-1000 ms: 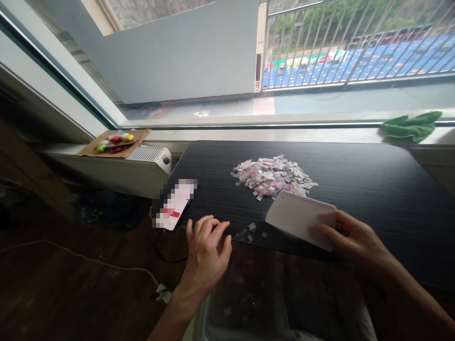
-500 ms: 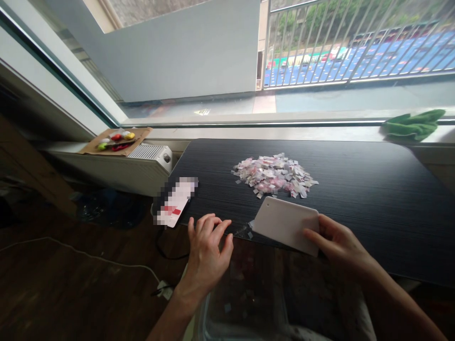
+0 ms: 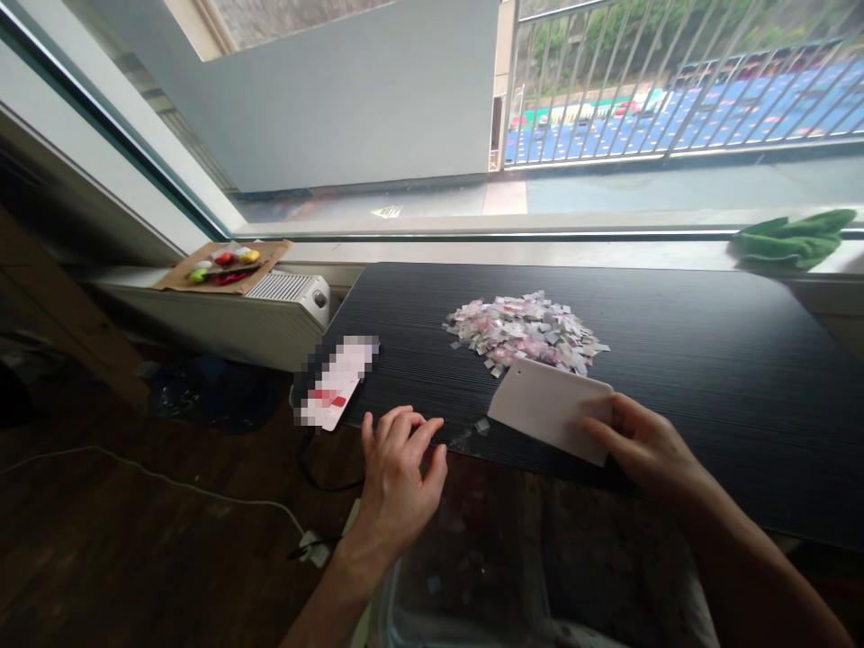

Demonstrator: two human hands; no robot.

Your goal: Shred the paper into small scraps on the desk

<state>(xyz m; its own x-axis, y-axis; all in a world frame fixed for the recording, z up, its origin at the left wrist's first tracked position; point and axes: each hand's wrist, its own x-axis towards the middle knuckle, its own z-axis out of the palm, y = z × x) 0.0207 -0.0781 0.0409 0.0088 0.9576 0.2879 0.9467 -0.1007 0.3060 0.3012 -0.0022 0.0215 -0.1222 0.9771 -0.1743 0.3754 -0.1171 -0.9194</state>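
My right hand [image 3: 638,441] grips the right end of a flat white plastic scraper [image 3: 546,409], thumb on top and fingers behind it. The scraper is tilted, and its far edge reaches the near side of a pile of small pink and white paper scraps [image 3: 530,328] on a black table [image 3: 688,360]. By the table's front edge, my left hand [image 3: 405,459] hovers with its fingers bent and apart, holding nothing. A stray scrap [image 3: 481,426] lies between that hand and the scraper, among some fine bits.
A clear plastic bin [image 3: 432,603] with a few scraps stands below the table's front edge. At the table's left lies a pixelated pale object [image 3: 337,387]. A green cloth [image 3: 793,241] rests on the windowsill. A radiator [image 3: 270,310] and white cable [image 3: 195,486] are at left.
My right hand has moved the scraper a little away from the table's front edge, toward the paper pile. The stray scrap now sits apart from it. My left hand has hardly moved.
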